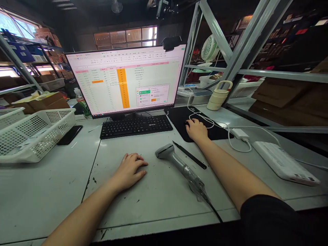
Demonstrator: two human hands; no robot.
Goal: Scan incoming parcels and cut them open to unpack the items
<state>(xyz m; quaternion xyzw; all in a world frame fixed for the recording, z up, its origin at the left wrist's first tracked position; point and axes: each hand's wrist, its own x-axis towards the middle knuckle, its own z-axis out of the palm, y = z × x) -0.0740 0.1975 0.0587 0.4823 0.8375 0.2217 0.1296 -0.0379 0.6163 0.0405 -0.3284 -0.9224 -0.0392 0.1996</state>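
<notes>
My left hand [130, 169] rests palm down on the grey desk [51, 191], fingers loosely curled, holding nothing. My right hand [196, 130] is cupped over a mouse on the black mouse pad [179, 118]; the mouse is almost wholly hidden under it. Between my arms lies a grey barcode scanner [176, 164] wrapped in clear plastic, with a black pen [189, 155] beside it. A black keyboard [135, 125] sits before the monitor [125, 80], which shows a spreadsheet with orange cells.
A white plastic basket [33, 135] stands at the left with a black phone [69, 135] beside it. At the right lie a white power strip [284, 164], a white adapter [239, 134] and cables. A cream stacked container [219, 96] and metal shelving [230, 58] stand behind.
</notes>
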